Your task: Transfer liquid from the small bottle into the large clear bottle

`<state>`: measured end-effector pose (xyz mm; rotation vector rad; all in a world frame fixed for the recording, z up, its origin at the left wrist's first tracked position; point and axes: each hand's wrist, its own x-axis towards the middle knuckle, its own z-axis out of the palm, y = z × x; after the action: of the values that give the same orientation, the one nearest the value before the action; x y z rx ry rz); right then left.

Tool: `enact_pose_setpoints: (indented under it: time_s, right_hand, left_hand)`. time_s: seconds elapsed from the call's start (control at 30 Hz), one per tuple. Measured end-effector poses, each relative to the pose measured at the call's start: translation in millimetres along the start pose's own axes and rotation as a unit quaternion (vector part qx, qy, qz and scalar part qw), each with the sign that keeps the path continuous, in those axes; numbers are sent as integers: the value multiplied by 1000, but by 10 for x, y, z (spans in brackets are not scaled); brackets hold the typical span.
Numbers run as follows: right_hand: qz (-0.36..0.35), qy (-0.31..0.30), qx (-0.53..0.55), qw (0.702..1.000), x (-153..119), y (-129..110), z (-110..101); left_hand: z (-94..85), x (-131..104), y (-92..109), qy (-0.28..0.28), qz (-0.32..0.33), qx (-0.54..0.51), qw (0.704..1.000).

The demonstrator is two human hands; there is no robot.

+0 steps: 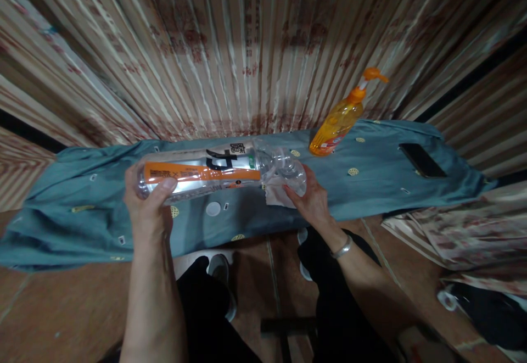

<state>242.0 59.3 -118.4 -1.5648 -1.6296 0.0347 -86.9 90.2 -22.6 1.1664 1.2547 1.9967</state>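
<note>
1. Corrugated sheeting, striped and stained reddish, filled the background, and a low table (pixel 370 187) draped in a blue-green cloth with small round motifs ran across the middle of the view.
2. A large clear plastic bottle (pixel 214 173) lay on its side above the cloth, near the centre, held between both hands.
3. Its body was transparent and glossy, with an orange band running lengthwise, a white label bearing bold black characters and a touch of green; its ribbed, crinkled shoulder pointed toward 3 o'clock.
4. The left hand (pixel 148 204) gripped the bottle's base end at 9 o'clock, fingers wrapped over the top and thumb pressed on the orange band.
5. The right hand (pixel 310 201) held the neck end at 3 o'clock, fingers curled against the clear plastic, with a pale crumpled cloth (pixel 275 195) just beside them; a metal bracelet (pixel 341 249) circled that wrist.
6. An orange pump bottle (pixel 341 118) stood tilted at 1 o'clock from the clear bottle, well apart from it.
7. A dark phone (pixel 422 160) lay flat on the cloth at 3 o'clock, far out.
8. A small white disc (pixel 213 208) rested on the cloth just below the bottle.
</note>
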Motion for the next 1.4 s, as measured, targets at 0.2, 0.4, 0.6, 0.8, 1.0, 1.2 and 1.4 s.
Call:
enact_pose_setpoints:
  time_s: [0.2, 0.4, 0.6, 0.8, 1.0, 1.2, 1.4]
  right_hand:
    - [2, -1, -2, 1000, -4, 13, 11]
    - [-8, 2, -3, 1000, 1, -5, -3]
    - [1, -6, 0, 1000, 1, 2, -8]
    - [4, -5, -2, 1000, -3, 8, 2]
    - [0, -6, -7, 1000, 1, -3, -3]
    - [-16, 10, 1, 1000, 2, 12, 13]
    - [-23, 16, -11, 1000, -3, 15, 14]
  left_hand:
    - [-9, 5, -14, -1, 8, 28, 1000]
    - [-19, 7, -50, -6, 18, 37, 999]
    - [11, 2, -12, -3, 0, 4, 1000]
    - [28, 0, 12, 9, -6, -6, 1000]
    - [28, -4, 26, 6, -15, -30, 999]
    - [16, 18, -3, 2, -4, -17, 1000]
    - [15, 25, 19, 14, -5, -26, 1000]
